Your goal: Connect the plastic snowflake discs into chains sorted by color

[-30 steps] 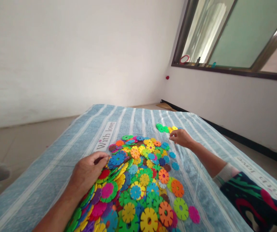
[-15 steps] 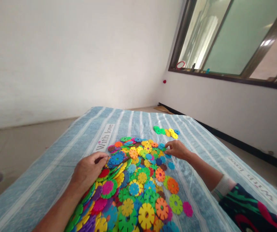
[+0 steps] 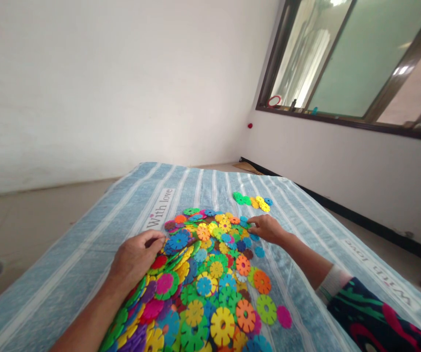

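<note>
Heap of flat plastic discs [image 3: 210, 278], round with slotted rims and centre holes, in many bright colours, lying on a blue striped woven cloth [image 3: 85, 254] toward its near edge. Left hand [image 3: 135, 259] rests palm-down on the heap's left margin, fingers curled onto the discs. Right hand [image 3: 269, 228] touches the heap's far right margin, fingertips drawn together. Whether either hand grips a disc cannot be told. A small separate cluster [image 3: 252, 200] lies just beyond the right hand.
</note>
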### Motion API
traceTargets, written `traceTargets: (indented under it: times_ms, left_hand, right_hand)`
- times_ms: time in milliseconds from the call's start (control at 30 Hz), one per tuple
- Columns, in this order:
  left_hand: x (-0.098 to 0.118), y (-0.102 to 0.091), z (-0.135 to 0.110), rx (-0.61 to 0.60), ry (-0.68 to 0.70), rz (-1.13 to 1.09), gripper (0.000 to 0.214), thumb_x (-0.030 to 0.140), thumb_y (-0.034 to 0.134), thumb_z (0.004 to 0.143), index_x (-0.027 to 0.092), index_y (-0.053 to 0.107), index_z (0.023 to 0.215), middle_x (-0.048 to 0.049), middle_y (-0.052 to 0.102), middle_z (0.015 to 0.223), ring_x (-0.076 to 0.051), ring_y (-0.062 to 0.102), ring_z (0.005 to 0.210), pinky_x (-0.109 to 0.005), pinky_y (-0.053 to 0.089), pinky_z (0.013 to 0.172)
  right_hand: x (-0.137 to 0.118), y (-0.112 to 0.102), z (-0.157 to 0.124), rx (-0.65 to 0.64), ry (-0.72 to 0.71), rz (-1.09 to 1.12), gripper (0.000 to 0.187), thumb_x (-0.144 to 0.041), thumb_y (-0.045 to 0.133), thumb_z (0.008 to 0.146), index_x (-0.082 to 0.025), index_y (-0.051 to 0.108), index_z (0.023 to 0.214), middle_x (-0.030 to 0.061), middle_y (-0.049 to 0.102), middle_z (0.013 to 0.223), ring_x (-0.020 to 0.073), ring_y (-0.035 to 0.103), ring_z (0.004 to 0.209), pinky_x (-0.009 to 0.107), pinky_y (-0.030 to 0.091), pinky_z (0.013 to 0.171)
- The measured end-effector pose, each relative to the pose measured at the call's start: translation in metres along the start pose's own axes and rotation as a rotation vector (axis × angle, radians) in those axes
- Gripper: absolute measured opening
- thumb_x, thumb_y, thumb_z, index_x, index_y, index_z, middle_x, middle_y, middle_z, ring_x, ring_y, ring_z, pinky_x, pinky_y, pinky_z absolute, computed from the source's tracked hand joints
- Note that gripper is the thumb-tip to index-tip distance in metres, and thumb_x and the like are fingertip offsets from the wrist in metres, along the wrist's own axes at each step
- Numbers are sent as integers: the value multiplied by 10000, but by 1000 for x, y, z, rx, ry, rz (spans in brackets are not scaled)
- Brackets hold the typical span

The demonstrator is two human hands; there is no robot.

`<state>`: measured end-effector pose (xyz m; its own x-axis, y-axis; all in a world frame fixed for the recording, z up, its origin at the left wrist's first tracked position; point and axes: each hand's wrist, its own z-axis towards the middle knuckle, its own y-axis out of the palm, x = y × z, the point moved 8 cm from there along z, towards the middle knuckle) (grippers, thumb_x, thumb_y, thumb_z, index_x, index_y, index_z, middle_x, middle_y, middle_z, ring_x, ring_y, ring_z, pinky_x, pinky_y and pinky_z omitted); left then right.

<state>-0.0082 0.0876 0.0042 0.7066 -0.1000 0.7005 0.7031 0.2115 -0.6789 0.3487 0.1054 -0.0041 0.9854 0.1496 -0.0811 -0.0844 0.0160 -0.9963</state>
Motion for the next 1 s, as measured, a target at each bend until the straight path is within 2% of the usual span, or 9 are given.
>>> traceTargets:
  times_ms: [233,333,433,533,633,733,833,1000]
  left_hand:
    - [-3,1,1,-2,18,-6,279,449,515,666,267,722,706,17,760,741,-214,689,729,-265,493,680]
    - [-2,2,1,-1,17,-10,277,444,513,665,268,723,704,17,758,730,-212,688,723,-260,494,663]
    - [-1,1,0,4,12,-7,274,443,516,665,268,723,705,18,757,724,-212,688,717,-258,495,656]
    - [-1,1,-1,10,12,-15,272,450,520,666,271,723,703,25,752,707,-208,682,694,-257,500,654]
    - [-3,2,-1,3,9,-27,276,456,522,665,270,722,709,29,750,703,-205,681,689,-255,502,656]
    - [-4,3,-1,-6,-12,-17,280,458,524,663,268,723,713,28,751,711,-206,682,700,-255,497,656]
    - [-4,3,-2,-12,-20,4,279,458,518,669,271,721,706,28,747,707,-205,678,697,-258,490,652]
    - [-6,5,-3,-25,-39,16,292,467,514,680,269,725,720,27,747,721,-206,679,720,-260,480,658]
  right_hand:
    - [-14,-6,-12,29,-154,-92,258,-295,456,953,-218,702,944,49,726,844,174,659,800,232,344,652]
    - [-16,-17,-17,60,-219,-29,269,-285,449,956,-215,706,919,52,725,864,165,655,804,224,363,676]
    - [-12,-31,-13,95,-247,81,271,-289,463,943,-209,710,866,36,709,785,146,637,731,216,377,663]
    - [1,-44,5,147,-210,172,246,-264,488,915,-188,707,832,10,669,674,124,602,629,207,384,635]
    - [15,-50,33,175,-129,180,237,-226,490,894,-164,708,825,6,656,644,117,592,610,200,390,623]
    - [23,-47,64,137,-45,85,242,-201,484,886,-168,718,834,12,680,675,124,608,660,198,391,628]
    - [22,-44,86,99,-19,32,238,-193,498,874,-180,730,824,16,690,683,131,610,682,203,381,619]
    - [21,-38,104,38,-6,-4,198,-179,548,833,-194,745,819,6,685,655,126,611,659,201,360,576]
